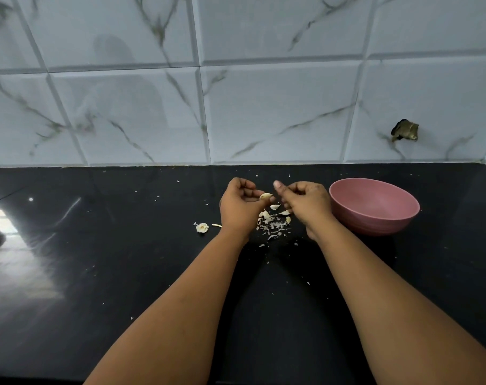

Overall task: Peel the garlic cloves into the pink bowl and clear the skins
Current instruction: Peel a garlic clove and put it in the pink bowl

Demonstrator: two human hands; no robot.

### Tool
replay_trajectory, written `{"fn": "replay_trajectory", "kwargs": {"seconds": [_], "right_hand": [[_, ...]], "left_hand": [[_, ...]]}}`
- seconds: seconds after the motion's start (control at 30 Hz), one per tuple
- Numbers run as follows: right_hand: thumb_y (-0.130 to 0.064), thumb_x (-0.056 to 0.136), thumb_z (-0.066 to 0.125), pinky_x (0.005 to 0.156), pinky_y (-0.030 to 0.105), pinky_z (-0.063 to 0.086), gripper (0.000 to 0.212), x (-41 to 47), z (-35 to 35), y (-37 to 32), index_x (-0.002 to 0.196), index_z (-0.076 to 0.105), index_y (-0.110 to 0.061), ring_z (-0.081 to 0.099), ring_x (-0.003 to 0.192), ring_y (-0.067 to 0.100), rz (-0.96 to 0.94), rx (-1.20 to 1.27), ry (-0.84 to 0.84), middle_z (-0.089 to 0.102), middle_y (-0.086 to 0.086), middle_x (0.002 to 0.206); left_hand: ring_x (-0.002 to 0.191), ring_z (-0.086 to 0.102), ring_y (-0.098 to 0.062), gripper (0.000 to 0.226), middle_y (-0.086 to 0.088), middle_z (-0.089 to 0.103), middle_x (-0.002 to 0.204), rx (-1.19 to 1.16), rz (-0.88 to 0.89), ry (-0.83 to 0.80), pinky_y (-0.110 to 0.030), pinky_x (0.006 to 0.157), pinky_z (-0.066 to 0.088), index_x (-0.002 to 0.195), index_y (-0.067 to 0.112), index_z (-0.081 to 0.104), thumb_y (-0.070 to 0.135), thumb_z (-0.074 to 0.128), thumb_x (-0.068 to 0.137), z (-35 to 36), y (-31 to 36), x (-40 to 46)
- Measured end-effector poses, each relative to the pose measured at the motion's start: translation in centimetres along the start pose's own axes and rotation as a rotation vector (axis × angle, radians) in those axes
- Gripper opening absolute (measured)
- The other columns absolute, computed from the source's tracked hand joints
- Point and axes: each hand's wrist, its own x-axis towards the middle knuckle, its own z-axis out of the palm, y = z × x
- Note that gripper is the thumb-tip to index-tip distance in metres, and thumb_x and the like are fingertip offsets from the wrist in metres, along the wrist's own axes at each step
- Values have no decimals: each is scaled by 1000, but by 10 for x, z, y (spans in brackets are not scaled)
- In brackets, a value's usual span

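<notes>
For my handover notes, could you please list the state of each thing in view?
Left hand: pinching a clove.
Clove: held above the counter.
Right hand: curled; what it holds is unclear.
Bowl: upright; inside hidden.
Skins: heaped on the counter.

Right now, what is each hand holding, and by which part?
The left hand pinches a garlic clove by its near end. The right hand is curled; whether it holds skin cannot be told.
</notes>
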Motion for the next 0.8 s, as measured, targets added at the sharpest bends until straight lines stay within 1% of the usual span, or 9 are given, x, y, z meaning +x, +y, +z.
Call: {"fn": "replay_trajectory", "kwargs": {"seconds": [0.07, 0.17, 0.27, 0.37, 0.43, 0.53, 0.63, 0.7, 0.8], "right_hand": [[-25, 79, 80, 57, 17, 47, 18, -1, -2, -1, 78, 72, -9, 62, 59, 5, 36, 127, -103, 71, 2, 70], [-11, 78, 79, 55, 13, 47, 6, -4, -1, 0, 78, 73, -10, 62, 56, 0, 14, 129, -191, 72, -1, 67], [-14, 84, 75, 59, 16, 50, 7, -3, 0, 1, 77, 72, -11, 63, 61, 7, -8, 76, -172, 72, 2, 69], [-23, 87, 72, 70, 31, 56, 13, 1, 1, 4, 78, 72, -13, 67, 72, 20, -91, -153, -113, 73, 6, 76], [-27, 87, 72, 74, 34, 56, 16, 1, 0, 4, 81, 72, -13, 69, 79, 23, -131, -256, -82, 73, 5, 81], [-34, 85, 73, 71, 29, 54, 21, 1, -2, 1, 81, 70, -14, 67, 77, 17, -190, -331, -29, 72, 1, 81], [-39, 87, 68, 59, 19, 43, 27, -1, 1, 0, 72, 60, -18, 57, 66, 12, -249, -430, 8, 64, -3, 71], [-35, 85, 71, 54, 16, 38, 29, -1, 2, 0, 69, 50, -22, 51, 61, 8, -294, -432, 51, 56, -6, 67], [-23, 84, 74, 67, 20, 52, 16, 1, -1, 0, 87, 59, -26, 64, 71, 6, -258, -271, -14, 66, -7, 76]], "left_hand": [[70, 71, -14, 38, -1, 71, 78, -6, -10, -12, -28, 69, 59, 89, 17, 55, 4, 86, 71, 0, -1, 0], [68, 72, -14, 31, 1, 71, 72, -8, -9, -55, -29, 71, 60, 87, 15, 58, 0, 82, 74, -1, -4, 1], [75, 74, -19, 29, -2, 73, 72, -79, -55, -112, -30, 75, 61, 87, 10, 60, -2, 83, 73, -2, -4, 3], [78, 71, -19, 26, -5, 71, 74, -116, -96, -156, -29, 77, 58, 89, 7, 63, -2, 82, 74, -1, -4, 3], [82, 70, -22, 22, -12, 71, 81, -140, -115, -185, -30, 80, 57, 96, 2, 65, -4, 77, 78, 0, -3, 3], [90, 70, -27, 22, -23, 72, 96, -159, -116, -221, -35, 88, 57, 107, -6, 66, -5, 69, 86, 1, -1, 2], [78, 71, -16, 17, -16, 72, 88, -170, -99, -231, -24, 75, 57, 106, -4, 68, -4, 66, 89, 0, 0, 3], [71, 68, -12, 15, -15, 70, 83, -155, -103, -222, -21, 70, 55, 104, -4, 68, -4, 66, 89, 0, 0, 4], [69, 67, -14, 12, -13, 69, 79, -119, -118, -217, -25, 74, 56, 100, -1, 69, -2, 69, 87, 0, -2, 4]]}}
